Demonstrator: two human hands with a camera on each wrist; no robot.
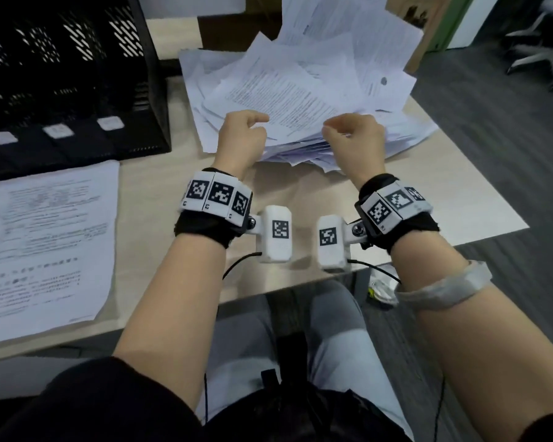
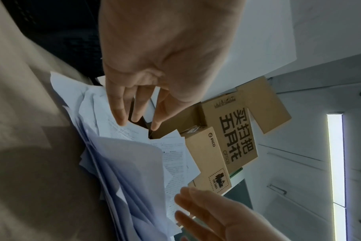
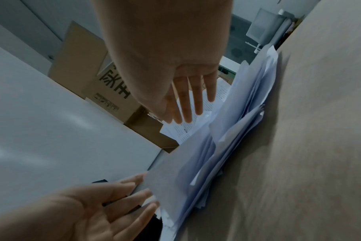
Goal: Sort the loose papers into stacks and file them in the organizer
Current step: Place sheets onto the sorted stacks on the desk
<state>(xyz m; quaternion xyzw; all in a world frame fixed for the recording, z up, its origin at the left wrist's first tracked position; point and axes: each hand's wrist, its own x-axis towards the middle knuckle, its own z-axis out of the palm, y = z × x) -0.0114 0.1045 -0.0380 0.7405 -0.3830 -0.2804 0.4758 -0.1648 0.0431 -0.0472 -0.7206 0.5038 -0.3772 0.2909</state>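
Note:
A messy pile of loose printed papers [image 1: 300,90] covers the far right of the table. My left hand [image 1: 241,134] and right hand [image 1: 353,135] hover side by side over the pile's near edge, each holding nothing. In the left wrist view the left hand [image 2: 134,112] has relaxed, slightly bent fingers just above the sheets [image 2: 124,163]. The right wrist view shows the right hand [image 3: 188,104] with straight fingers over the pile [image 3: 237,130]. The black mesh organizer [image 1: 61,74] stands at the far left. A flat stack of papers [image 1: 45,237] lies in front of it.
Brown cardboard boxes [image 2: 227,130] stand behind the pile, past the table's far edge. The light wooden table [image 1: 444,193] ends close to the right of the pile. An office chair [image 1: 543,52] stands on the grey floor at the far right.

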